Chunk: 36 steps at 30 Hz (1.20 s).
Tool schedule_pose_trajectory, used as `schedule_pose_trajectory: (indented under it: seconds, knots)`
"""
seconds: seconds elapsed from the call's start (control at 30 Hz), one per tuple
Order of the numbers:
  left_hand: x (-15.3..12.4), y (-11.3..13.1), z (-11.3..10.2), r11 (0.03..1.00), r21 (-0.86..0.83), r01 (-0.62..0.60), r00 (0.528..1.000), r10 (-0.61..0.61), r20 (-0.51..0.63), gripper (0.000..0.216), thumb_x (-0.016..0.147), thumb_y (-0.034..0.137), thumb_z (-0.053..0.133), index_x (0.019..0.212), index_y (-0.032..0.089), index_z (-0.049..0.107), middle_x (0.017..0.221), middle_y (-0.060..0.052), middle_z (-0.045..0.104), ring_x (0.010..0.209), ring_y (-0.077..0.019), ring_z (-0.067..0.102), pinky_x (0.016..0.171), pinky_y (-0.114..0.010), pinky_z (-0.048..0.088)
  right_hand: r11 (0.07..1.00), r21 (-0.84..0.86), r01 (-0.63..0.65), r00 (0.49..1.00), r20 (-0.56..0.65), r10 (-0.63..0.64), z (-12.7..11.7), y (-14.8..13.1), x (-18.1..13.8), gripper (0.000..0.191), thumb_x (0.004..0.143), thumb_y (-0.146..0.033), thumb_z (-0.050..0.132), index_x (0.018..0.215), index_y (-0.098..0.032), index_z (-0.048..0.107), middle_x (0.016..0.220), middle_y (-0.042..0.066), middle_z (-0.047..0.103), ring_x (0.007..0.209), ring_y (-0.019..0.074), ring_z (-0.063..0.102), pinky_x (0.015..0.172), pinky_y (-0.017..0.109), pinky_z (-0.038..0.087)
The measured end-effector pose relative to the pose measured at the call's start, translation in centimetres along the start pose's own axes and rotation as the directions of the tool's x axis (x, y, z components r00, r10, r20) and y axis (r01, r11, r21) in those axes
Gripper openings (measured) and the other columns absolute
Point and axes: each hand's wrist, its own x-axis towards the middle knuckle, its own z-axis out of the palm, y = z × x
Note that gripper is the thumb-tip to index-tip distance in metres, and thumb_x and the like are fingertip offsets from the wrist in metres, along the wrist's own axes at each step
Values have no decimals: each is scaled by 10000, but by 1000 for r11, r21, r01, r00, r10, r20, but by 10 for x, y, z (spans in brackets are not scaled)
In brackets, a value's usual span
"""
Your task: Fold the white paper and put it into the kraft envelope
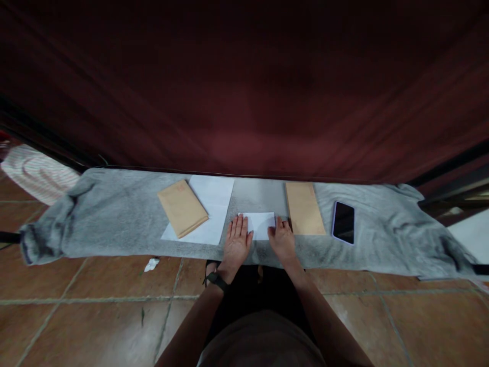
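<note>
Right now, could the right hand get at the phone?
Probably yes: the right hand rests at the small white paper, and only a flat brown envelope lies between it and the phone.

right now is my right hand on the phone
No, the right hand is at the small white paper, apart from the phone.

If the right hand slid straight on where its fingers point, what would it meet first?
The right hand would probably meet the red surface, across the grey cloth; depth there is unclear.
</note>
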Motion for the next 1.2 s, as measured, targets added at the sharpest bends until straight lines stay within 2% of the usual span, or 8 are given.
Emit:
schedule_pose_trajectory:
  seconds: [0.2, 0.33, 0.43, 0.57, 0.73, 0.83, 1.03, 1.2]
  knots:
    - [-10, 17, -4, 996, 10, -90, 992, 89, 90, 673, 1006, 492, 452, 1533, 79, 387, 1610, -178, 353, 1529, -301, 268, 1249, -531, 217, 980, 172, -104, 985, 158, 77, -4, 4, 10, 396, 954, -231, 506, 1336, -171, 587, 1183, 111, 721, 1048, 215, 693, 905, 280, 495]
    - [-9, 26, -5, 996, 24, -82, 987, 78, 139, 726, 974, 564, 485, 1520, 91, 416, 1597, -178, 381, 1517, -311, 297, 1248, -526, 207, 963, 251, -95, 982, 182, 50, -5, 5, 10, 271, 938, -206, 507, 1118, -198, 709, 1077, 60, 755, 987, 182, 708, 870, 239, 501]
    - [-6, 32, -7, 996, 47, -80, 981, 70, 179, 760, 953, 612, 500, 1513, 103, 434, 1594, -182, 384, 1514, -333, 298, 1241, -554, 201, 960, 261, -101, 984, 171, 57, -7, 4, 7, 248, 939, -213, 511, 1073, -194, 719, 1061, 64, 746, 944, 171, 710, 844, 227, 506]
    - [-5, 38, -8, 992, 83, -98, 970, 76, 233, 695, 982, 554, 482, 1520, 117, 429, 1590, -189, 388, 1506, -332, 317, 1226, -557, 233, 956, 268, -122, 985, 152, 83, -9, 3, 0, 270, 943, -259, 541, 1152, -165, 684, 1112, 112, 720, 926, 187, 709, 833, 249, 513]
    - [-7, 39, -7, 990, 91, -112, 968, 88, 234, 657, 995, 514, 478, 1515, 115, 436, 1578, -206, 401, 1490, -337, 349, 1212, -567, 257, 939, 313, -144, 983, 151, 100, -9, 3, -7, 304, 926, -265, 566, 1197, -171, 666, 1000, 99, 755, 939, 215, 721, 815, 272, 521]
    - [-8, 40, -6, 991, 80, -106, 973, 87, 213, 650, 989, 509, 493, 1513, 128, 441, 1572, -204, 414, 1485, -340, 359, 1205, -576, 268, 917, 369, -154, 984, 146, 106, -9, 4, -7, 273, 917, -260, 553, 1142, -189, 690, 986, 90, 765, 947, 218, 723, 804, 279, 528]
    - [-10, 41, -5, 994, 60, -86, 979, 73, 192, 582, 992, 393, 490, 1508, 128, 440, 1563, -189, 438, 1479, -331, 372, 1204, -571, 270, 835, 533, -136, 983, 178, 47, -7, 4, -12, 185, 874, -278, 546, 781, -223, 695, 766, 28, 746, 776, 192, 714, 706, 261, 543]
    - [-11, 42, -14, 998, 28, -60, 985, 55, 164, 530, 990, 220, 419, 1513, 128, 426, 1563, -160, 452, 1470, -277, 399, 1204, -500, 308, 711, 683, -167, 976, 218, 20, -8, -1, -19, 255, 914, -378, 464, 902, -226, 669, 748, 13, 720, 613, 181, 690, 537, 274, 557]
